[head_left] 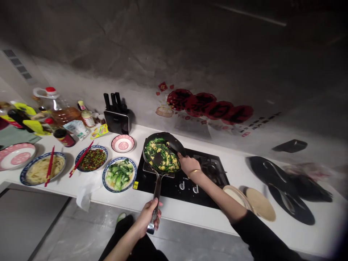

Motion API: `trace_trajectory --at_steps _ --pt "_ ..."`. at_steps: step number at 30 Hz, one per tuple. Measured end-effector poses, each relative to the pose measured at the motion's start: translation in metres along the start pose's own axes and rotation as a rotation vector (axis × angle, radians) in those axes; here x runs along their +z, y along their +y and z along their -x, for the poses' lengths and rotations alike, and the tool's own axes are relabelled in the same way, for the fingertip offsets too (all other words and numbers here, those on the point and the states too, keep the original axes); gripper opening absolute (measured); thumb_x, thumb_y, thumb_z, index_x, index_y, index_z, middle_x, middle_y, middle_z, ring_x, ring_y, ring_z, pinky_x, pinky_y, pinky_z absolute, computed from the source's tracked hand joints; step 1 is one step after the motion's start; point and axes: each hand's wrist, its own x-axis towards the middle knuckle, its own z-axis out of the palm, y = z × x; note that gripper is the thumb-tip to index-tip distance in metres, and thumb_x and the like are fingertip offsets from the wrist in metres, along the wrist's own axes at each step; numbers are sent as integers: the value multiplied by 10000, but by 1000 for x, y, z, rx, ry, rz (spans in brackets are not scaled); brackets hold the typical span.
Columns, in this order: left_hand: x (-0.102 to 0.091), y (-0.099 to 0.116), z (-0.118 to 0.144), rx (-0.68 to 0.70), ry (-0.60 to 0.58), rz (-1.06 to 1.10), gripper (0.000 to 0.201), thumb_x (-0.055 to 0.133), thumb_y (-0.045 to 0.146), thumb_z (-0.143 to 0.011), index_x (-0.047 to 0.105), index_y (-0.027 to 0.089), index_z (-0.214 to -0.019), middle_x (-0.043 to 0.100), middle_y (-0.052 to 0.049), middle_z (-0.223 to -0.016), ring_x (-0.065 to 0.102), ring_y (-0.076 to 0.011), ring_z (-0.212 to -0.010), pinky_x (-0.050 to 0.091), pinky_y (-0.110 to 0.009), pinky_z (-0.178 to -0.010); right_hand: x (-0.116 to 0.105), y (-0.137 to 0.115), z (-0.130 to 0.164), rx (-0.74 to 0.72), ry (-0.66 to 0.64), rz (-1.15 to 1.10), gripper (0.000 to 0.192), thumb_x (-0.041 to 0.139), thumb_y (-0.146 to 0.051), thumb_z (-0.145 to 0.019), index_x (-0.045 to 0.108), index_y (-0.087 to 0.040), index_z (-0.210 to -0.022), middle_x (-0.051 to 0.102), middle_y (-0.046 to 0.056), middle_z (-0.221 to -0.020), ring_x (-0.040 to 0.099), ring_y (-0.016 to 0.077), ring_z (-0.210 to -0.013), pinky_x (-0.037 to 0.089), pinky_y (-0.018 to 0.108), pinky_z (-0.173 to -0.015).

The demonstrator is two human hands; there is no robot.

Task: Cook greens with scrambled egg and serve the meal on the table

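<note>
A black frying pan [148, 139] rests on the left burner of the stove, holding chopped greens with scrambled egg [170, 161]. My left hand [149, 216] is closed round the pan's long metal handle [157, 188]. At the pan's right side, my right hand [189, 165] is closed on a black spatula [176, 145], whose dark blade shows over the pan's right part. A patterned bowl of leafy greens [119, 174] stands left of the pan. Behind that bowl lies a pink-and-white plate [123, 144].
The black gas stove [174, 188] has a second burner [210, 168] on the right. Farther left stand a sauce bowl [92, 159] and a noodle bowl [43, 168], both with red chopsticks. A knife block [117, 121] and oil jug [63, 112] stand behind. Dark lids [293, 204] lie right.
</note>
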Motion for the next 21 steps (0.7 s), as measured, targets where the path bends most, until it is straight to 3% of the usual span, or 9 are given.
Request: trace_trajectory --at_steps 3,7,10,13,18,21 --pt "0 -1 -2 4 -6 4 669 558 756 -576 531 170 -898 496 67 -541 401 -61 -305 281 -206 -317 -19 21 -3 32 -84 -43 414 347 -169 -905 532 -102 -1268 669 203 -1017 643 267 -907 461 342 -721" --pt "0 -1 -3 -5 -32 17 686 550 763 -574 522 169 -917 480 72 -548 391 -55 -302 267 -203 -315 -50 76 31 30 -175 -15 359 478 -219 -841 640 -204 -1161 675 134 -1079 628 282 -978 466 369 -800" --pt "0 -1 -3 -6 -44 21 684 546 767 -574 512 173 -912 473 73 -550 388 -51 -304 263 -201 -318 -53 93 51 -59 -238 20 378 513 -222 -804 641 -283 -1155 696 79 -1049 638 276 -966 473 381 -817" --pt "0 0 -2 -9 -47 17 686 546 772 -568 495 178 -907 465 77 -543 375 -49 -303 259 -202 -316 -35 75 45 -79 -173 -43 392 481 -233 -827 612 -291 -1192 688 59 -1077 641 250 -974 478 353 -831" --pt "1 2 -1 -51 -41 4 690 544 786 -548 467 194 -895 440 91 -520 345 -44 -304 237 -200 -322 -2 13 -1 17 4 -107 429 379 -281 -903 504 -220 -1309 701 106 -1022 658 230 -917 482 323 -792" --pt "1 3 -1 -68 -36 8 690 549 792 -529 449 206 -878 418 102 -504 307 -34 -304 211 -193 -326 2 -6 -11 -79 14 -81 429 376 -271 -909 489 -218 -1319 696 118 -1022 658 223 -907 481 312 -771"
